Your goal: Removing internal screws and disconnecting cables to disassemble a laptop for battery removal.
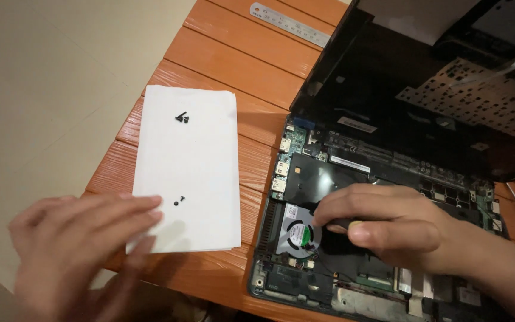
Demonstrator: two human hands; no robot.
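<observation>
While the right hand pinches a dark tool over the fan, the left hand hovers flat — fingers apart, empty — beside paper keeping loose screws together.

I work at a table of orange wooden slats with visible grain, grooves running between the boards. Its left edge ends over a plain beige floor, smooth and bare. Light is warm and dim, casting soft shadows toward me. No walls or windows in my view.

Bare white paper lies open between screw clusters; the raised lid walls off the laptop's far side.
</observation>
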